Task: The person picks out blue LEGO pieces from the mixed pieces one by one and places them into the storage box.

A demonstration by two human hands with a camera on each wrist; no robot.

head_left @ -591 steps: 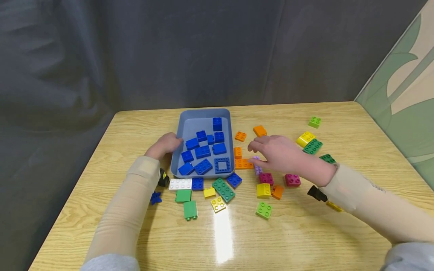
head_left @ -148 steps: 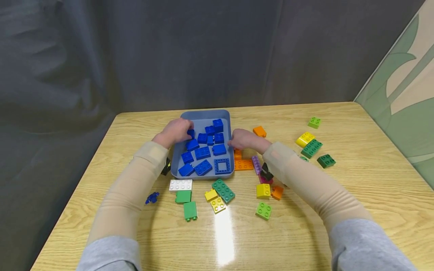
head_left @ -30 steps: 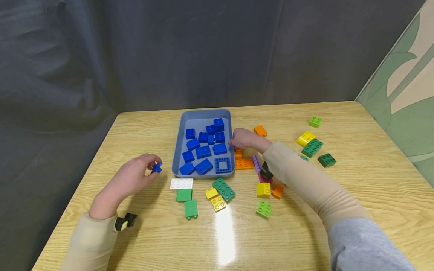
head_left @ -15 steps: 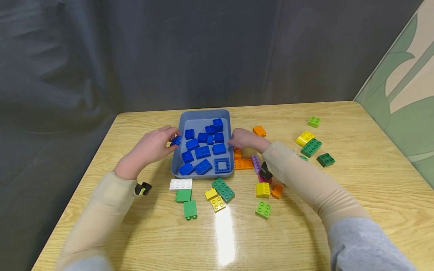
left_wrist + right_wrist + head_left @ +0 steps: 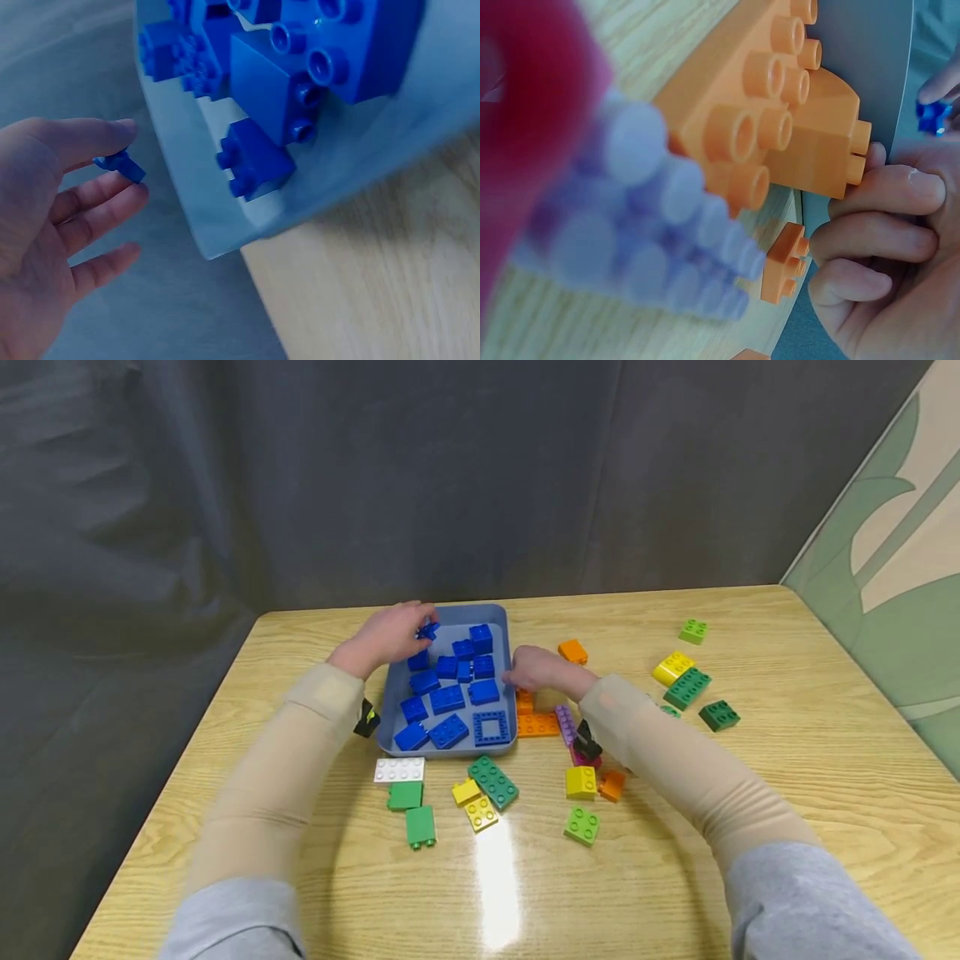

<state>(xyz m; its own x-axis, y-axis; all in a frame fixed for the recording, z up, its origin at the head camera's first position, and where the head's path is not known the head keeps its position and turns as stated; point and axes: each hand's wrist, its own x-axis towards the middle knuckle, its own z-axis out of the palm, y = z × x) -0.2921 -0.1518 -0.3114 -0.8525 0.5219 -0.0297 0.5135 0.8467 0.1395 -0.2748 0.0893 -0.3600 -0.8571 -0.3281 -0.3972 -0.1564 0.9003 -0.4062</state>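
Note:
My left hand (image 5: 386, 637) is over the far left corner of the blue-grey tray (image 5: 452, 749). Between thumb and fingertips it pinches a small blue star-shaped piece (image 5: 124, 165), seen above the tray in the head view. Inside the tray lie several blue bricks (image 5: 447, 697) and a square blue frame piece (image 5: 491, 727). At the tray's right wall, my right hand (image 5: 542, 668) grips the rim with curled fingers, which the right wrist view shows beside an orange brick (image 5: 817, 139). Part of its grip is hidden behind the fingers.
Right of the tray lie orange bricks (image 5: 538, 725), a lilac brick (image 5: 566, 725) and yellow and green bricks. A white brick (image 5: 400, 769), green bricks (image 5: 421, 827) and yellow bricks (image 5: 481, 814) lie in front. A dark curtain (image 5: 450, 485) hangs behind the table.
Over the last second my left hand has carried the blue star-shaped piece from the table left of the tray up and over its far left corner. My right hand has stayed at the rim.

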